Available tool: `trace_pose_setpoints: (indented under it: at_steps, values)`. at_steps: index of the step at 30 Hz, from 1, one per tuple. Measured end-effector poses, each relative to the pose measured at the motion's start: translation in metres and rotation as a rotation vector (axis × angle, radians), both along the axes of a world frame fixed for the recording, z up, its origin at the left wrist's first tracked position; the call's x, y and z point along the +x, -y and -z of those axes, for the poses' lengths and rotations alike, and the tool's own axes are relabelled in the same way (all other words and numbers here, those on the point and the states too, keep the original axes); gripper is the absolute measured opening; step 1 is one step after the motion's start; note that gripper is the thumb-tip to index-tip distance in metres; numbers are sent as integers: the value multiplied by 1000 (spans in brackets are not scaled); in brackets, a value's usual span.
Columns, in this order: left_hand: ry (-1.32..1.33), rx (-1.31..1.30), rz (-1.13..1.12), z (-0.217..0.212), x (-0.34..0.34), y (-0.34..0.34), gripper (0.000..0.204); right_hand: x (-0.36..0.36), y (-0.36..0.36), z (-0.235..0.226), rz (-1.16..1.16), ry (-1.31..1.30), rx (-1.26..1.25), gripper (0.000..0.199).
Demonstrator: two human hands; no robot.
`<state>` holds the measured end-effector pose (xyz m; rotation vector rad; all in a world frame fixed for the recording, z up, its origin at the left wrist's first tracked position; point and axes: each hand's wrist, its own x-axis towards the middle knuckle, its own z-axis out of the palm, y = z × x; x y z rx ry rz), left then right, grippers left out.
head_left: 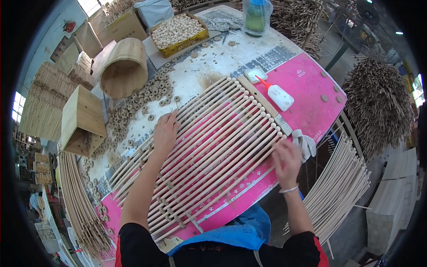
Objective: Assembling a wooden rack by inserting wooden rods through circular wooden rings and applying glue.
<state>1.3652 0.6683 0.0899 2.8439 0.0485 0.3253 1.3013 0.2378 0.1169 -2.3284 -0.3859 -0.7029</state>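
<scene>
A long row of pale round wooden rods [213, 147], too many to count, lies side by side slantwise across the pink-covered worktable [311, 89]. The left hand [165, 132] lies flat with fingers spread on the rods near their far ends. The right hand [287, 161] hovers open at the near right edge of the row, blurred, so I cannot tell whether it touches anything.

Just beyond the row, one white squeeze bottle with a red nozzle [279, 95] lies on the pink cover. A crumpled white work glove [304, 143] sits right beside the right hand.

Small wooden rings [142, 100] are scattered in dozens left of the rods. Behind them one round wooden barrel [124, 69] lies on its side, and one yellow tray of pale wooden beads [178, 32] stands further back. One square wooden box [82, 120] rests at the left.
</scene>
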Motion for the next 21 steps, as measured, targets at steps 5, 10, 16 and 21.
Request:
trace_pose_setpoints:
  at_steps: [5, 10, 16, 21]
  values:
    - [72, 135, 7, -3, -1, 10, 53, 95, 18, -42, 81, 35, -9, 41]
    - [181, 40, 236, -21, -18, 61, 34, 126, 13, -34, 35, -40, -62, 38]
    - [242, 106, 294, -31, -29, 73, 26, 146, -32, -16, -325, -112, -265, 29]
    - [164, 108, 293, -24, -25, 85, 27, 185, -44, 18, -299, 38, -421, 32]
